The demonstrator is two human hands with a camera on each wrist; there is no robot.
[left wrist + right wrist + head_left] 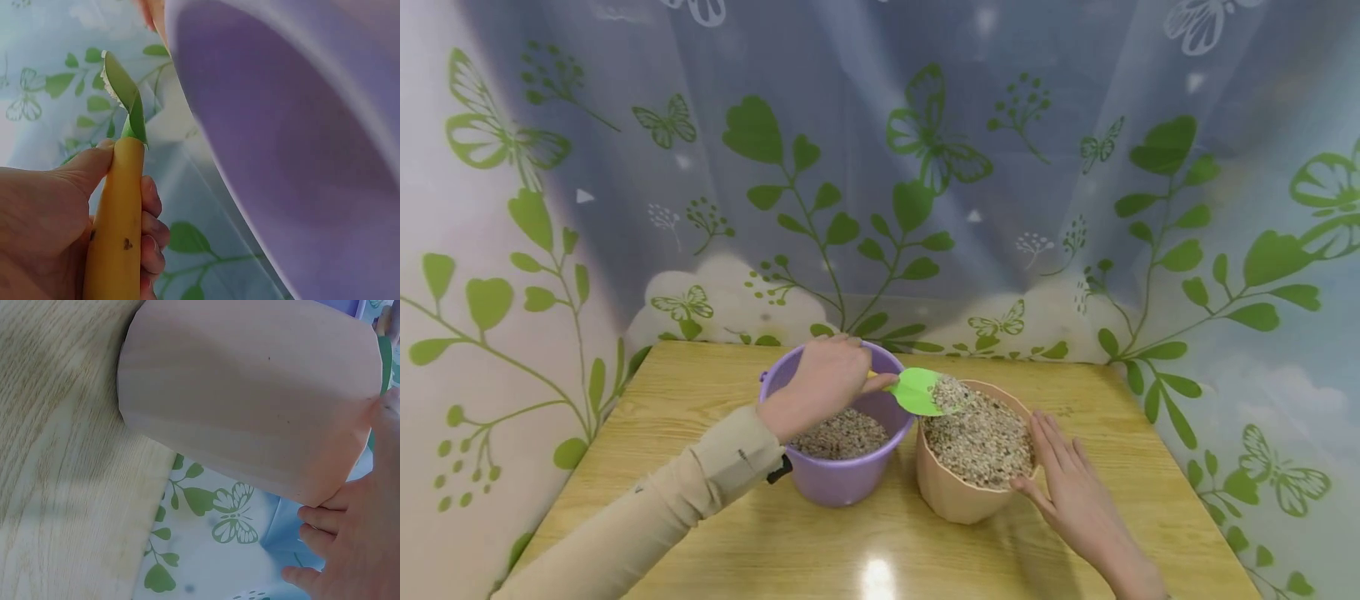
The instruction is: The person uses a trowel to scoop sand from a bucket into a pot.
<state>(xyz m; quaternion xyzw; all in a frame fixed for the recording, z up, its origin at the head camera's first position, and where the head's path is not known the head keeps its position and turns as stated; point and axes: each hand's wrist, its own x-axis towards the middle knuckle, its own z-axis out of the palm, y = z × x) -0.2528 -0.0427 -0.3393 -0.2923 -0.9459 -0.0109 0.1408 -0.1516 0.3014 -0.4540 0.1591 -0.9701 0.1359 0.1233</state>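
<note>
My left hand [827, 375] grips the yellow handle [119, 219] of a toy shovel with a green blade [917, 392], its thumb lying along the handle. Grit heaped on the blade's tip overlaps the rim of a peach flowerpot [962, 500] in the head view. Coarse, pale grit [981, 442] fills that pot nearly to the top. Against the pot's right side, my right hand [1078, 492] rests with fingers extended and thumb at the near rim. Below my left hand stands a purple bucket [846, 487], with more grit [842, 435] lower inside it.
Both containers stand side by side on a wooden table [700, 517]. Behind and at both sides hangs a curtain [850, 167] printed with green leaves and butterflies. A dark strap end [779, 469] shows under my left cuff, by the bucket.
</note>
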